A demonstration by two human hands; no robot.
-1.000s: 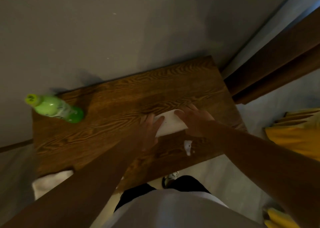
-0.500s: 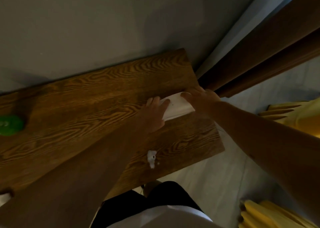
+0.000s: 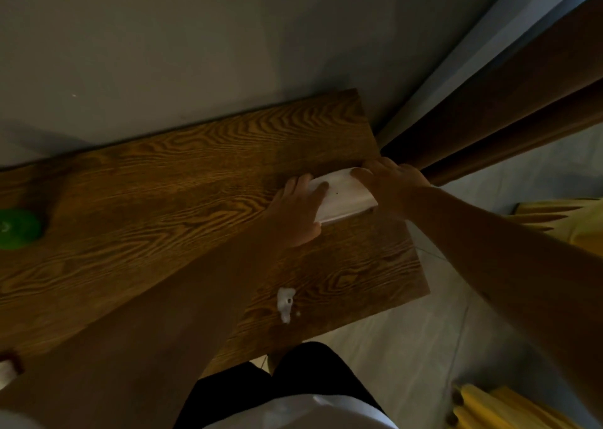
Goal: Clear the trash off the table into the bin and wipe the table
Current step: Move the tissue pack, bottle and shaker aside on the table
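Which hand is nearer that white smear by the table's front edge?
Left. The left hand lies flat on the white cloth, up-table from the white smear. The right hand presses the cloth's far end, near the table's right edge.

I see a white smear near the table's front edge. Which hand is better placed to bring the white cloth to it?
Probably the left hand. It lies flat on the folded white cloth, almost directly above the white smear on the wooden table. The right hand presses the cloth's far end at the table's right edge.
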